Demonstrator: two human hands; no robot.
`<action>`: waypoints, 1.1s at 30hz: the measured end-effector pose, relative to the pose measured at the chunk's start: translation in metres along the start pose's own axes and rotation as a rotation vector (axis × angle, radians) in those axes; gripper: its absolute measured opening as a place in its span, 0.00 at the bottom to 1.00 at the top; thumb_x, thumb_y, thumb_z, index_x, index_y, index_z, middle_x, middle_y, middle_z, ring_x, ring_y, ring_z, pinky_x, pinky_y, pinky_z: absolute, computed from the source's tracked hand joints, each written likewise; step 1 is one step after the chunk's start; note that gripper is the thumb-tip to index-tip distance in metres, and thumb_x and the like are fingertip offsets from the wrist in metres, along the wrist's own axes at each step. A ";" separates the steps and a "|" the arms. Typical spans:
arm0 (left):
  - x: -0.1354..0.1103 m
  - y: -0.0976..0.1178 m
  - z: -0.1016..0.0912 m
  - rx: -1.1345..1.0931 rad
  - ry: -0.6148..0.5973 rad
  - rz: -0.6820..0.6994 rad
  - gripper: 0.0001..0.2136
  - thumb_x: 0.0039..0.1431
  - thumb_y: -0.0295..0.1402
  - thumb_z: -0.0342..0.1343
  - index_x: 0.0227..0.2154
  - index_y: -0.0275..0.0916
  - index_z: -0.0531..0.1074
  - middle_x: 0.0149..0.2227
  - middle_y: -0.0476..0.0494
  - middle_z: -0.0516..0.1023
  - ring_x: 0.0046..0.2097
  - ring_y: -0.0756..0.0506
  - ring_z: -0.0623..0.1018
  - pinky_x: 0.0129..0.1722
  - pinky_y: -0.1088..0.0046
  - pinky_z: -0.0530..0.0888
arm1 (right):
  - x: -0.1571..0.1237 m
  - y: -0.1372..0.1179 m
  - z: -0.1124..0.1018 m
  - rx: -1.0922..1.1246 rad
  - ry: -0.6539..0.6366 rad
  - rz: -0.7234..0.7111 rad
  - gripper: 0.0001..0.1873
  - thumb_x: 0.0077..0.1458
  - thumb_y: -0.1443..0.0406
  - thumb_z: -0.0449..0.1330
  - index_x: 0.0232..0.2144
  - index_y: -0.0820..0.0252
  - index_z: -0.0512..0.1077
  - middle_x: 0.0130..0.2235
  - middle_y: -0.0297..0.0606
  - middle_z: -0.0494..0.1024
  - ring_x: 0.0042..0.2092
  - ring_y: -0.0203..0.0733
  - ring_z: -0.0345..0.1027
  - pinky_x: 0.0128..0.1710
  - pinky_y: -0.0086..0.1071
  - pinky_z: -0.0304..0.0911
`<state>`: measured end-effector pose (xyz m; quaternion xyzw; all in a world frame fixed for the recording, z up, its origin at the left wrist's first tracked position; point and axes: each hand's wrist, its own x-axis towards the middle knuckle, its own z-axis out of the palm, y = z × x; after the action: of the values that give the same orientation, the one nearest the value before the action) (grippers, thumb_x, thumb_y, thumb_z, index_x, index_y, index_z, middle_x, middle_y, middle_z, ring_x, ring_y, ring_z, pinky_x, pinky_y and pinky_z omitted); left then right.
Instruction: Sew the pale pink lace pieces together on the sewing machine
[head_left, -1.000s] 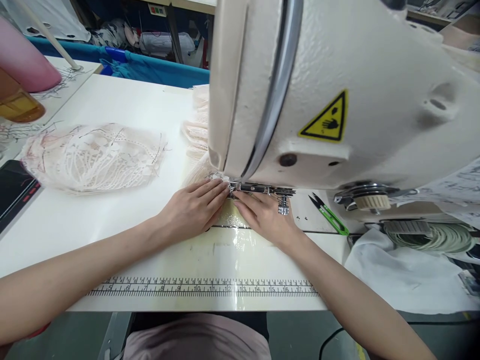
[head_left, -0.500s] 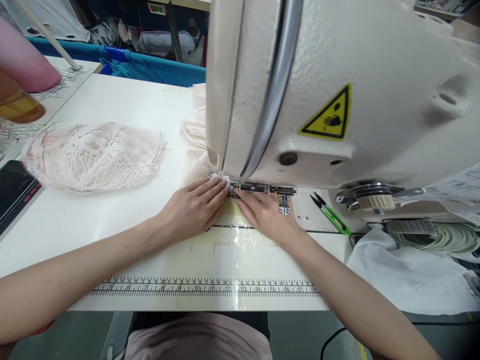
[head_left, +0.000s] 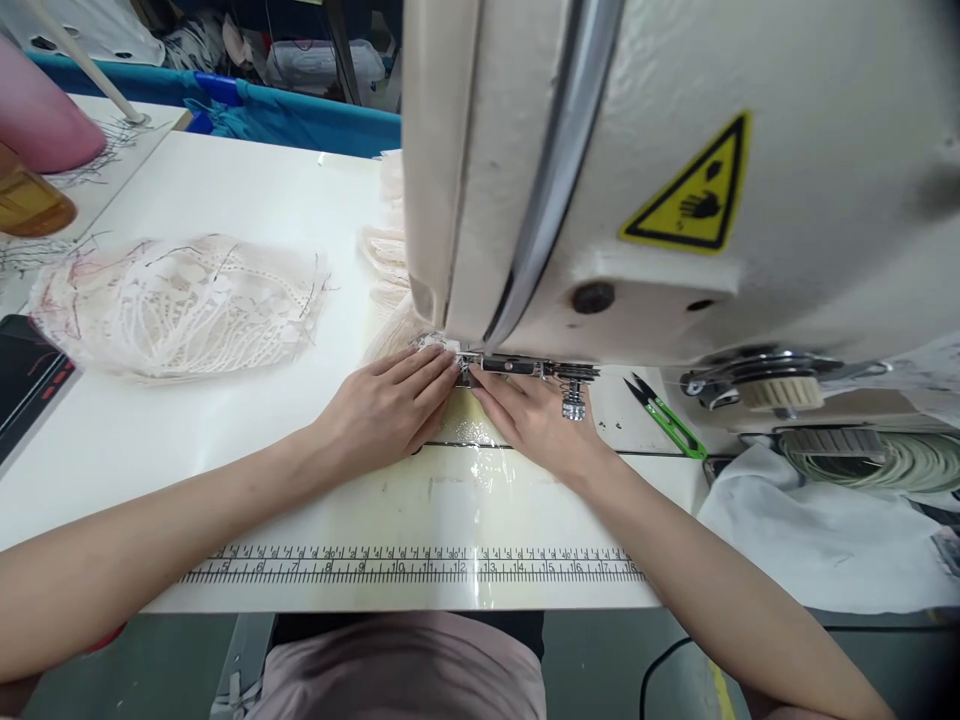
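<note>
My left hand (head_left: 390,405) lies palm down, fingers stretched forward and side by side, on the front edge of a cream lace fabric (head_left: 397,335) at the sewing machine's needle area. Just right of the presser foot (head_left: 465,372), my right hand (head_left: 536,415) rests flat with its fingers extended. A metal guide attachment (head_left: 525,367) hides part of those fingers, so what lies beneath them cannot be made out. The gathered fabric runs back behind the sewing machine head (head_left: 510,180).
A second lace piece (head_left: 180,310) lies on the left of the table. Green thread snips (head_left: 667,418) are right of my right hand. A printed ruler (head_left: 420,568) runs along the front edge. White cloth (head_left: 817,535), a black device (head_left: 30,380) and a pink thread cone (head_left: 49,115) surround this.
The camera view has shifted slightly, with the machine head appearing larger. Both hands keep nearly the same place beside the presser foot.
</note>
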<state>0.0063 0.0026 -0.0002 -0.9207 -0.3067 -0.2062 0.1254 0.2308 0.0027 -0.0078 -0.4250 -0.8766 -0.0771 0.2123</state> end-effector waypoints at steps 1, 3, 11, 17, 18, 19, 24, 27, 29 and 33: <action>0.000 0.000 0.000 -0.009 -0.001 -0.006 0.16 0.66 0.31 0.49 0.50 0.28 0.74 0.52 0.34 0.77 0.54 0.38 0.77 0.54 0.60 0.76 | 0.000 0.000 0.000 0.014 -0.006 -0.002 0.15 0.63 0.58 0.56 0.50 0.53 0.74 0.42 0.40 0.80 0.47 0.44 0.72 0.49 0.36 0.63; -0.001 0.000 0.000 -0.019 -0.006 -0.013 0.16 0.66 0.31 0.49 0.51 0.28 0.74 0.52 0.35 0.77 0.54 0.38 0.77 0.54 0.60 0.76 | 0.000 0.000 -0.002 0.042 -0.019 0.001 0.15 0.63 0.59 0.56 0.50 0.53 0.74 0.41 0.40 0.80 0.46 0.44 0.72 0.48 0.36 0.64; 0.001 -0.002 -0.001 0.004 -0.042 -0.019 0.17 0.66 0.33 0.50 0.53 0.29 0.72 0.55 0.37 0.76 0.56 0.38 0.76 0.54 0.62 0.75 | -0.005 0.002 0.006 0.044 -0.065 -0.012 0.18 0.65 0.62 0.53 0.55 0.54 0.70 0.43 0.39 0.80 0.40 0.40 0.74 0.40 0.35 0.66; 0.001 -0.002 0.000 -0.003 -0.065 -0.016 0.17 0.66 0.32 0.49 0.53 0.29 0.72 0.56 0.37 0.75 0.56 0.38 0.75 0.55 0.61 0.74 | -0.004 0.003 0.012 0.004 0.024 -0.038 0.14 0.65 0.61 0.53 0.50 0.57 0.72 0.43 0.37 0.80 0.49 0.41 0.72 0.42 0.33 0.63; 0.001 -0.002 0.000 -0.003 -0.069 -0.018 0.17 0.66 0.33 0.49 0.53 0.29 0.72 0.56 0.37 0.75 0.57 0.38 0.75 0.55 0.61 0.74 | -0.003 0.002 0.011 0.004 0.026 -0.032 0.14 0.66 0.61 0.53 0.50 0.57 0.72 0.43 0.37 0.80 0.49 0.41 0.72 0.42 0.32 0.62; 0.001 -0.002 0.000 -0.003 -0.072 -0.019 0.17 0.66 0.33 0.49 0.53 0.29 0.72 0.56 0.37 0.75 0.57 0.38 0.75 0.55 0.60 0.74 | -0.002 0.002 0.010 0.008 0.022 -0.025 0.13 0.66 0.61 0.53 0.49 0.57 0.72 0.43 0.36 0.80 0.49 0.40 0.71 0.41 0.32 0.62; 0.000 -0.002 0.000 -0.017 -0.077 -0.020 0.18 0.66 0.33 0.50 0.54 0.29 0.71 0.56 0.36 0.75 0.57 0.38 0.75 0.56 0.60 0.74 | 0.001 0.000 0.007 0.057 -0.019 0.008 0.13 0.66 0.61 0.53 0.47 0.58 0.73 0.39 0.34 0.80 0.42 0.37 0.72 0.38 0.32 0.60; 0.000 -0.002 0.000 -0.019 -0.074 -0.019 0.18 0.66 0.33 0.50 0.54 0.30 0.71 0.56 0.37 0.75 0.57 0.38 0.74 0.56 0.60 0.73 | 0.001 0.000 0.006 0.059 -0.020 0.001 0.13 0.66 0.61 0.53 0.47 0.58 0.73 0.38 0.34 0.80 0.40 0.37 0.72 0.39 0.33 0.60; 0.001 -0.002 0.000 -0.017 -0.069 -0.018 0.17 0.65 0.33 0.50 0.53 0.30 0.72 0.56 0.37 0.75 0.57 0.38 0.75 0.56 0.60 0.73 | 0.000 0.001 0.005 0.031 -0.017 -0.029 0.13 0.65 0.61 0.54 0.48 0.57 0.72 0.40 0.34 0.80 0.44 0.38 0.72 0.40 0.33 0.61; 0.001 -0.003 0.000 -0.014 -0.077 -0.010 0.17 0.65 0.32 0.51 0.52 0.29 0.72 0.55 0.37 0.76 0.56 0.38 0.75 0.56 0.60 0.73 | -0.001 0.001 0.004 -0.003 0.000 -0.053 0.13 0.65 0.62 0.54 0.50 0.57 0.72 0.44 0.36 0.80 0.49 0.39 0.71 0.40 0.32 0.61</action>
<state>0.0055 0.0053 0.0003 -0.9273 -0.3143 -0.1735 0.1059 0.2313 0.0041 -0.0121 -0.4019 -0.8874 -0.0839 0.2096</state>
